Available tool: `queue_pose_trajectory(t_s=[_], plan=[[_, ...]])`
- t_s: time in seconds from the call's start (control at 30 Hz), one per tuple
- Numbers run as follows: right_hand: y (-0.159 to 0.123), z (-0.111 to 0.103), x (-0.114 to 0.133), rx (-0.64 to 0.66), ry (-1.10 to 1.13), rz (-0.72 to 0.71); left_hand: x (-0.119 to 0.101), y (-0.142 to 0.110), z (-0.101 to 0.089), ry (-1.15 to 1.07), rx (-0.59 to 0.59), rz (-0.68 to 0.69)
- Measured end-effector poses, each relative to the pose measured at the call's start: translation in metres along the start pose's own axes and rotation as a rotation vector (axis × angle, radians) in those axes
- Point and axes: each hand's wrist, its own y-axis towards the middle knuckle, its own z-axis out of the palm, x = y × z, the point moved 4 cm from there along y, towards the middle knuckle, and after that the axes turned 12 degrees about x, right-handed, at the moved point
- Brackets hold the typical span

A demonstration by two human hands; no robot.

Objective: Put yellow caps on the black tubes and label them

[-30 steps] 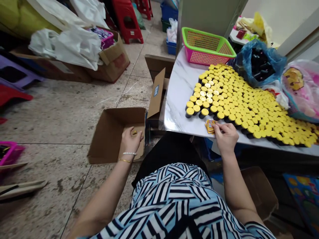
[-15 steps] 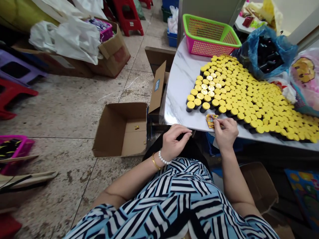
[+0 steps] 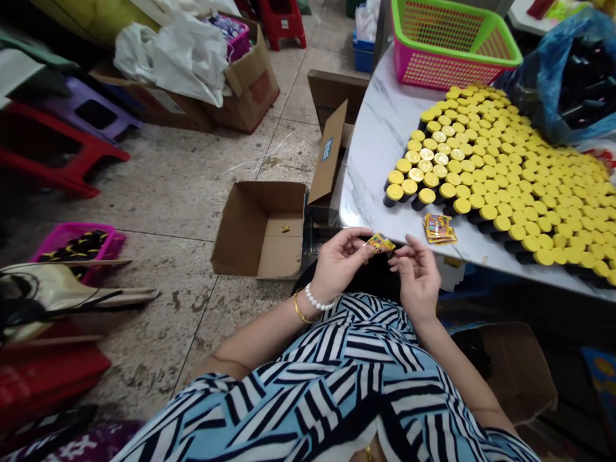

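My left hand [image 3: 341,264] pinches a small printed yellow-and-red packet [image 3: 381,243] between thumb and fingers, just below the edge of the white marble table [image 3: 370,154]. My right hand [image 3: 418,277] is close beside the packet, its fingers apart and holding nothing. On the table, a small stack of similar packets [image 3: 439,228] lies near the edge. Behind it stand many tightly packed black bottles with yellow caps [image 3: 505,183]. An open cardboard box [image 3: 260,240] on the floor to my left holds one small packet [image 3: 285,228].
A pink-and-green plastic basket [image 3: 447,45] and a blue plastic bag of dark items [image 3: 563,80] sit at the table's far side. Plastic stools [image 3: 91,114], a pink crate [image 3: 77,250] and cardboard boxes [image 3: 245,83] stand on the tiled floor.
My left hand has risen from the box to the table edge and now holds a packet. The stack has left my right hand and lies on the table. The view has tilted.
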Motion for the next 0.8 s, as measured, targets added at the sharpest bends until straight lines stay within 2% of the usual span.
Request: queue_pose_trajectory(t_s=[0.07,0.13,0.23,0.33,0.5,0.57,0.63,0.73,0.8], plan=[[-0.001,0.014,-0.010,0.164,0.113,0.168,0.004,-0.006,-0.005,-0.001,-0.006,-0.008],[0.002,0.022,-0.010,0.254,0.120,0.220,0.008,-0.012,-0.006,0.058,0.011,-0.006],[0.009,0.022,-0.001,0.245,0.003,0.119,0.012,-0.018,-0.007,0.175,0.020,0.021],[0.015,0.021,0.006,0.305,-0.072,0.056,0.010,-0.020,-0.012,0.213,0.001,0.047],[0.019,0.013,0.015,0.248,-0.112,-0.010,-0.008,-0.020,-0.022,0.342,-0.080,0.176],[0.019,0.015,0.014,0.310,-0.096,0.037,-0.009,-0.019,-0.020,0.378,-0.024,0.142],[0.018,0.021,0.009,0.368,0.014,0.136,-0.005,-0.016,-0.018,0.310,0.038,0.057],[0.013,0.030,-0.005,0.350,0.268,0.261,0.004,-0.015,-0.020,0.135,-0.013,-0.041],[0.009,0.035,-0.014,0.315,0.339,0.296,0.009,-0.016,-0.020,0.074,-0.053,-0.068]])
